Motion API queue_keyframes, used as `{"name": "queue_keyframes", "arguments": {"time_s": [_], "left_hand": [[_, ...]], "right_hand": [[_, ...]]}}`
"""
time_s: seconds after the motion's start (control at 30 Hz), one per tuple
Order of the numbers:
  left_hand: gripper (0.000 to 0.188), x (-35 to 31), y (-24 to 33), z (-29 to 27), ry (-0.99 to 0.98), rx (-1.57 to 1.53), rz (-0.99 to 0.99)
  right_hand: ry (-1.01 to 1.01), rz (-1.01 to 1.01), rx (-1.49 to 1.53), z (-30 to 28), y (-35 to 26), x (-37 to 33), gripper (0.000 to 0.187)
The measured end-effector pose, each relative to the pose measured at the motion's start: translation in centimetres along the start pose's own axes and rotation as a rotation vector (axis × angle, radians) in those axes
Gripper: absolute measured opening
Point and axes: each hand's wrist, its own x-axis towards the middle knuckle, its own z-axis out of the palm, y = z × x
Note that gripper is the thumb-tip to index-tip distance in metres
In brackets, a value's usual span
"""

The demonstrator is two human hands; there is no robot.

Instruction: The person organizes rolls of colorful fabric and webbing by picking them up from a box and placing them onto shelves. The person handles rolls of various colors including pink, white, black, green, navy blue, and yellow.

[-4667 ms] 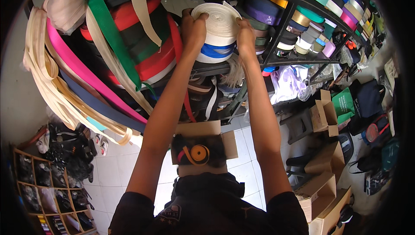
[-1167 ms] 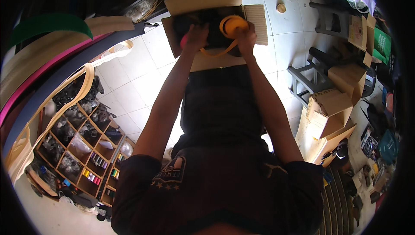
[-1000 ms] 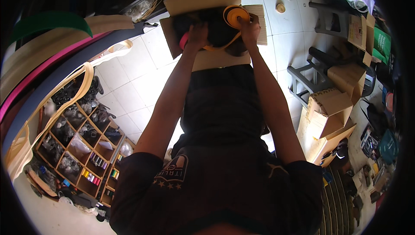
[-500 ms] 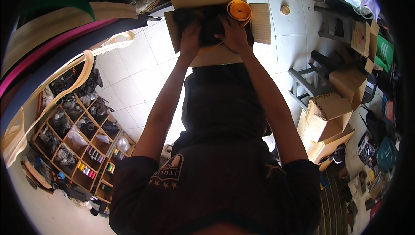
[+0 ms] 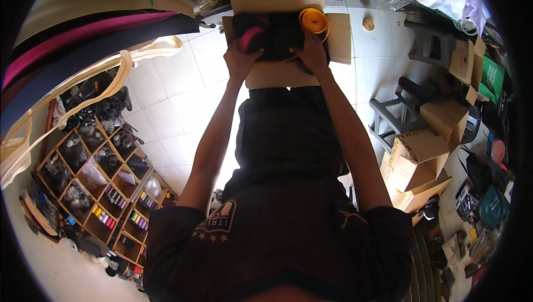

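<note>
An open cardboard box [image 5: 277, 3] with its flaps folded out stands in front of me, dark inside. My left hand [image 5: 241, 60] is closed on a pinkish-red roll of strap [image 5: 253, 37] at the box's left side. At the right, my right hand [image 5: 312, 55] rests over the dark contents [image 5: 283, 38], thumb and forefinger spread apart; its other fingers are hard to make out. Just beyond it sits a coiled orange strap [image 5: 314, 21], its loose end running down toward the near flap.
Long strips of cloth and webbing [image 5: 89, 30] hang at the left, above a wooden compartment rack [image 5: 114, 182] with thread spools and bagged parts. Grey stools [image 5: 388, 114] and more cardboard boxes [image 5: 413, 160] stand at the right. A small tan roll [image 5: 368, 24] lies on the tiled floor.
My hands have drawn nearer from lying flat on the dark contents. The pinkish-red roll now shows in my left hand. The right thumb and forefinger have spread below the orange coil.
</note>
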Motion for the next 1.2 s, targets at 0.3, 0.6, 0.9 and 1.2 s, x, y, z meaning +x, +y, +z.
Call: {"name": "queue_keyframes", "arguments": {"time_s": [0.3,0.6,0.9,1.2], "left_hand": [[0.066,0.3,-2.9,1.3,-0.21,-0.646,-0.304],[0.054,0.9,-7.5,3.2,-0.177,-0.63,-0.367],[0.045,0.2,-4.3,2.1,-0.022,-0.298,-0.112],[0.039,0.7,-1.2,-3.9,0.153,-0.152,0.054]], "right_hand": [[-0.103,-0.443,0.16,-0.5,-6.7,-1.8,0.088],[-0.086,-0.394,0.009,2.9,-6.8,-2.3,0.093],[-0.097,-0.358,0.002,2.6,-7.5,-2.9,0.098],[-0.071,-0.331,-0.276,4.0,-7.8,-4.0,0.093]]}}
